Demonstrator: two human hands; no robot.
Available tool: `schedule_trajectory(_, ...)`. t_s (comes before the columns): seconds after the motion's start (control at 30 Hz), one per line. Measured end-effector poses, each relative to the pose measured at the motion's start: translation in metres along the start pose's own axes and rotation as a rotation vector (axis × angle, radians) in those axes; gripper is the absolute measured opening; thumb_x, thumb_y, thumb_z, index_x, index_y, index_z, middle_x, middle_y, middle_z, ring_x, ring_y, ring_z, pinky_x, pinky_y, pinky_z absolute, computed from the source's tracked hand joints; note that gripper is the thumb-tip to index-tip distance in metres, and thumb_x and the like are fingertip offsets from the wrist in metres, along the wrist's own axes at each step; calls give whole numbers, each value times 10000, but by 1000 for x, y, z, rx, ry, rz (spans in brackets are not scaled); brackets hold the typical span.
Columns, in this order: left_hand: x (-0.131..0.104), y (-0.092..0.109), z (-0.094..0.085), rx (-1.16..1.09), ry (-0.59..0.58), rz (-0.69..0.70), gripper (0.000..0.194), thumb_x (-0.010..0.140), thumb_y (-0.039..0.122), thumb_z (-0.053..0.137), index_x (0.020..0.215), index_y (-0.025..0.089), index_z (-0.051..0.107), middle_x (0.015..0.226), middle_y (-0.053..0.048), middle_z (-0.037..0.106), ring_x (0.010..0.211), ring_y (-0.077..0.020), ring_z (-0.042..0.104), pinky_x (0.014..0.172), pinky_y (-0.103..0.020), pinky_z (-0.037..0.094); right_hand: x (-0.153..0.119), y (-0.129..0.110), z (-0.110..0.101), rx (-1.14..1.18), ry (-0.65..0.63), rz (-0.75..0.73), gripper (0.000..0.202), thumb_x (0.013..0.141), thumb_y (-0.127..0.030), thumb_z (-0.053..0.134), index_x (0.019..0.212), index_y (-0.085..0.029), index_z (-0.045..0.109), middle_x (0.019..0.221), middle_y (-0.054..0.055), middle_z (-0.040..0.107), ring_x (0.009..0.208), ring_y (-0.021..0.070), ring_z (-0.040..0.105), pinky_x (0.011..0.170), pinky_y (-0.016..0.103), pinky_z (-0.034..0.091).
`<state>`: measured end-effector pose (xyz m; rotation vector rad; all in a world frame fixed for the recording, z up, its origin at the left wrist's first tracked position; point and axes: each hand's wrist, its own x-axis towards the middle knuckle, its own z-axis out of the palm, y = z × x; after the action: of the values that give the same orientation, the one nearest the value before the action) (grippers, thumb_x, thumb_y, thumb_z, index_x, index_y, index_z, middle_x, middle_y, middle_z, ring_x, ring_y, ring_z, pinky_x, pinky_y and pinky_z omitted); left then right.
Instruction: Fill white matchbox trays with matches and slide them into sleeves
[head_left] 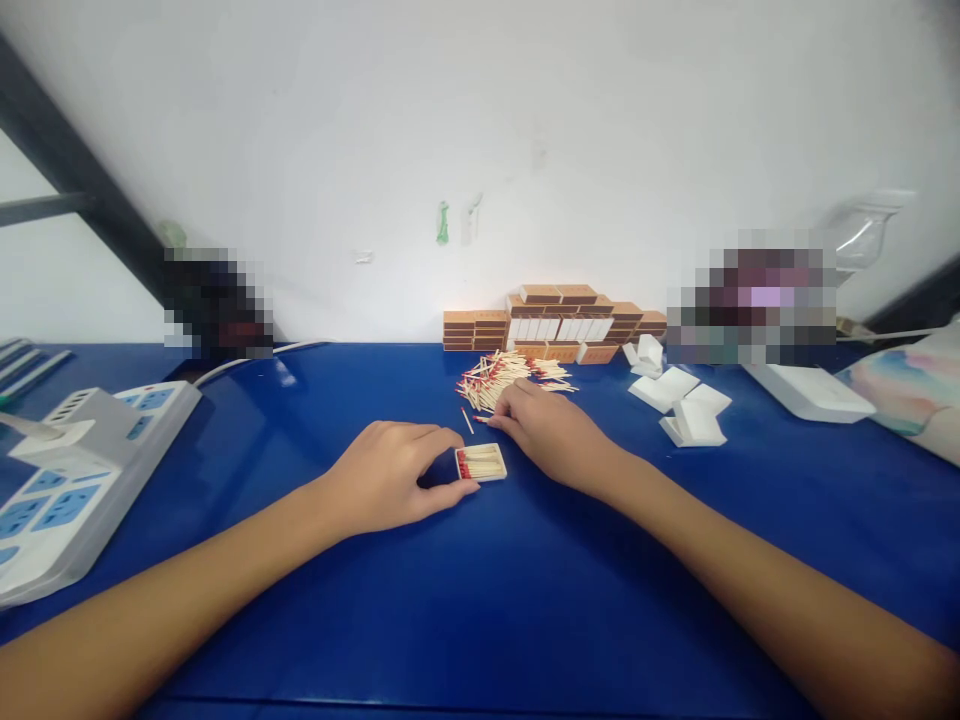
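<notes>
A small white matchbox tray (501, 476) lies on the blue table, with red-tipped matches (480, 465) inside it. My left hand (394, 475) grips the tray's left end between thumb and fingers. Just beyond the tray, my right hand (544, 430) is at the front edge of a heap of loose matches (487, 378), its fingers pinched together. A match head shows at those fingertips, the rest being covered by the hand. One single match (467, 420) lies apart, left of the right fingertips.
Stacked matchboxes (559, 295) stand against the white wall behind the heap. Folded white card pieces (694, 422) lie to the right, near a white box (814, 392). A power strip (97, 520) with a plugged-in adapter (75, 435) takes up the left side.
</notes>
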<state>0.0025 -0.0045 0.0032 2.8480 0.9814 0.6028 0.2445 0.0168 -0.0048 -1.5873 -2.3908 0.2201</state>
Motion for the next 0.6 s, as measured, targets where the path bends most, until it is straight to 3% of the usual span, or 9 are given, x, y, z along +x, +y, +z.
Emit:
schedule_trajectory(0.37,3,-4,-3,32,-42,-133,311,950,508,664,1075,230,728,652,50,567,539,-110,517,551,-258,322,-12,24,-26,38,-54,-3,140,1039,-269,529,917,-210,566,1024,93,660,850,214,604,723,323,430)
schedule_trajectory(0.6,3,-3,-3,40,-41,-126,325,956,515,651,1086,229,733,654,45,564,540,-112,527,544,-261,323,-13,25,-24,108,-114,-12,160,1030,-293,549,900,-212,597,967,76,668,838,203,591,717,321,432)
